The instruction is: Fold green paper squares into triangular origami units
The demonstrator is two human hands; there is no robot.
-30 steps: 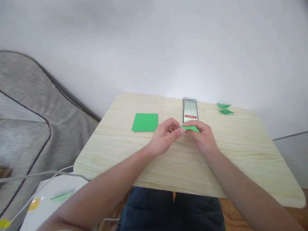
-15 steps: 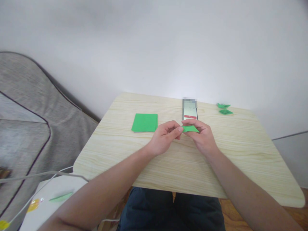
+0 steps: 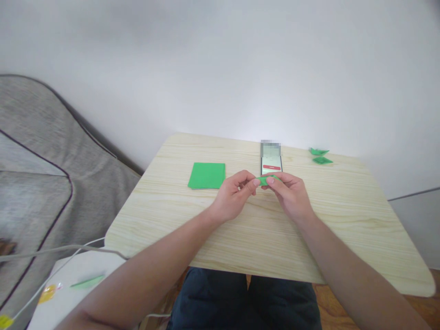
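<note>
A small piece of folded green paper (image 3: 263, 181) is held between both hands, just above the table and in front of the phone. My left hand (image 3: 235, 195) pinches its left end between thumb and fingers. My right hand (image 3: 290, 193) grips the right end, with the thumb pressed on the near face and the fingers behind. Much of the paper is covered by the fingers. Left of my hands lies a stack of square green paper (image 3: 206, 175). At the far right, two folded green paper boats (image 3: 319, 151) sit close together.
A phone (image 3: 271, 158) with a lit screen lies at the back of the wooden table (image 3: 154, 211), by the white wall. A grey sofa (image 3: 96, 192) stands at left. Below it, a white surface (image 3: 62, 305) carries a green paper piece, with a cable (image 3: 68, 248) crossing above.
My right thumb has come over the front of the green paper and presses on it. Less of the paper shows now, and it looks narrower. My left hand keeps its pinch.
</note>
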